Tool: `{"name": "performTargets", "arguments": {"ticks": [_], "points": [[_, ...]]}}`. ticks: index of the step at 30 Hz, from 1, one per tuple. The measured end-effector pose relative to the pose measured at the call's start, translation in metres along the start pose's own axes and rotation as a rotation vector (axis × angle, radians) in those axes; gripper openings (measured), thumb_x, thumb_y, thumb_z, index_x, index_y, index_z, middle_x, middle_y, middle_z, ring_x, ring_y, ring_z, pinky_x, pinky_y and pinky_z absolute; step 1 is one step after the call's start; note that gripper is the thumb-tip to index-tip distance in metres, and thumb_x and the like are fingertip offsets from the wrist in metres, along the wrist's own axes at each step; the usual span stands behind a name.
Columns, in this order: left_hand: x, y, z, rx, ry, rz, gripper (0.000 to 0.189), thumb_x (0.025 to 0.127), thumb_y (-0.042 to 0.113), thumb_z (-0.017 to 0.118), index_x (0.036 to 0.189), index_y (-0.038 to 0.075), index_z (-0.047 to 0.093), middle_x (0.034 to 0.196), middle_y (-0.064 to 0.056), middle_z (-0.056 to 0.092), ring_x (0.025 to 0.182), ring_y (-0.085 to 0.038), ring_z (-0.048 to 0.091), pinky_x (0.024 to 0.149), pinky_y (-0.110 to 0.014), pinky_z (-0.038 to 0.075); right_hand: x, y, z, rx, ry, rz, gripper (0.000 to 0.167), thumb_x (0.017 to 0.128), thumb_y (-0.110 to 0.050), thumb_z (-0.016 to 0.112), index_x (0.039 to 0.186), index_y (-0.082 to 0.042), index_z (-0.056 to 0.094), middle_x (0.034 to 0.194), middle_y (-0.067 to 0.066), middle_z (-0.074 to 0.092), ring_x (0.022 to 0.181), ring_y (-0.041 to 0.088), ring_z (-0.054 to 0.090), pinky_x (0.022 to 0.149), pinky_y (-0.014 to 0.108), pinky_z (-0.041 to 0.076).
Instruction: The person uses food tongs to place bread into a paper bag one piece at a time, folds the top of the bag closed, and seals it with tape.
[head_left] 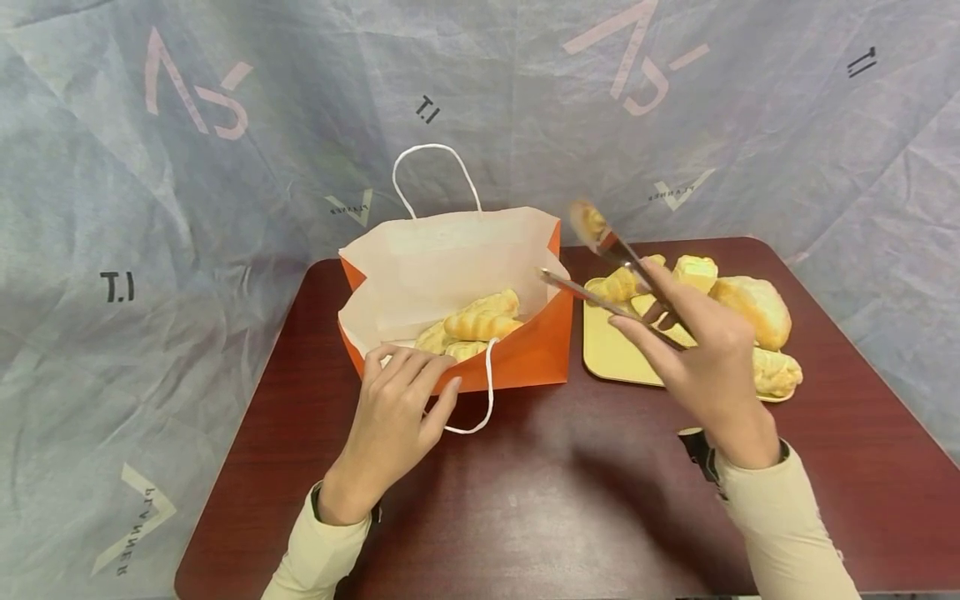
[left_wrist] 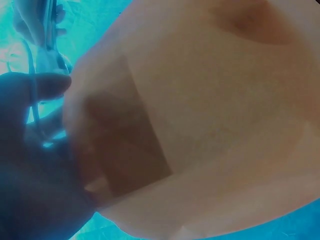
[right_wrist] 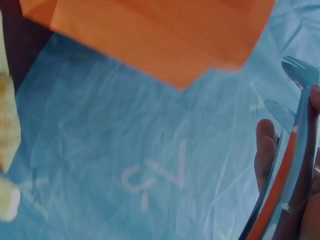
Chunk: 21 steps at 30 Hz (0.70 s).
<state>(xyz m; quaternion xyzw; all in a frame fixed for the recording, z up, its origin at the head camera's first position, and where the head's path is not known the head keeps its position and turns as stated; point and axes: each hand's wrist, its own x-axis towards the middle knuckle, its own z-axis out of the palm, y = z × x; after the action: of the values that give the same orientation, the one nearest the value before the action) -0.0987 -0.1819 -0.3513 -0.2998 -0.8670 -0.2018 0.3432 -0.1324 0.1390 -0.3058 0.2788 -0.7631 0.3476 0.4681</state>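
Observation:
My left hand [head_left: 397,408] grips the near rim of an orange paper bag [head_left: 540,350], fingers over the edge and thumb outside. White paper lines the bag, and several bread rolls [head_left: 483,325] lie in it. The left wrist view is mostly filled by the bag's pale paper [left_wrist: 225,100]. Held in my right hand [head_left: 712,358] are metal serving tongs [head_left: 577,287], raised between the bag and a yellow tray [head_left: 618,354]. Their two arms stand apart with nothing between the tips. One fork-shaped end of the tongs [right_wrist: 300,72] shows in the right wrist view.
On the tray are more breads, among them a large round loaf [head_left: 753,308] and a twisted roll [head_left: 776,372]. White cord handles [head_left: 435,147] rise behind the bag and hang in front. A grey cloth backdrop [head_left: 262,183] surrounds the dark red table [head_left: 480,517].

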Motion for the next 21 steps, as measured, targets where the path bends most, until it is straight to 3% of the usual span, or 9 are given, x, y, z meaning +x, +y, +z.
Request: {"name": "performTargets", "arguments": {"ticks": [6, 12, 16, 21], "points": [[0.0, 0.001, 0.001, -0.005, -0.01, -0.003, 0.02, 0.094, 0.021, 0.062, 0.105, 0.007, 0.072, 0.095, -0.005, 0.071, 0.092, -0.024, 0.062, 0.098, -0.048, 0.035, -0.002, 0.007, -0.027, -0.048, 0.062, 0.054, 0.059, 0.085, -0.051, 0.073, 0.117, -0.001, 0.073, 0.088, 0.017, 0.073, 0.069, 0.019, 0.06, 0.074, 0.01, 0.042], [0.0, 0.001, 0.002, -0.011, -0.018, -0.011, 0.02, 0.094, 0.021, 0.062, 0.105, 0.007, 0.072, 0.096, -0.005, 0.071, 0.092, -0.024, 0.062, 0.098, -0.049, 0.035, -0.024, 0.029, -0.054, -0.165, -0.042, 0.075, 0.062, 0.087, -0.053, 0.07, 0.122, -0.003, 0.07, 0.09, 0.016, 0.072, 0.069, 0.014, 0.058, 0.076, 0.007, 0.039], [0.001, 0.003, 0.003, -0.011, -0.016, -0.01, 0.02, 0.094, 0.021, 0.062, 0.105, 0.007, 0.072, 0.095, -0.006, 0.071, 0.092, -0.024, 0.062, 0.097, -0.05, 0.035, -0.037, 0.046, -0.071, -0.29, -0.093, 0.068, 0.063, 0.088, -0.057, 0.067, 0.123, -0.004, 0.07, 0.085, 0.014, 0.071, 0.064, 0.021, 0.056, 0.067, 0.011, 0.035], [0.001, 0.003, 0.002, 0.0, 0.001, -0.009, 0.021, 0.094, 0.022, 0.062, 0.104, 0.006, 0.072, 0.094, -0.007, 0.071, 0.09, -0.025, 0.062, 0.095, -0.05, 0.035, -0.049, 0.066, -0.092, -0.411, -0.142, 0.078, 0.07, 0.089, -0.066, 0.059, 0.124, -0.006, 0.07, 0.072, 0.012, 0.065, 0.059, 0.02, 0.054, 0.054, 0.02, 0.033]]}}
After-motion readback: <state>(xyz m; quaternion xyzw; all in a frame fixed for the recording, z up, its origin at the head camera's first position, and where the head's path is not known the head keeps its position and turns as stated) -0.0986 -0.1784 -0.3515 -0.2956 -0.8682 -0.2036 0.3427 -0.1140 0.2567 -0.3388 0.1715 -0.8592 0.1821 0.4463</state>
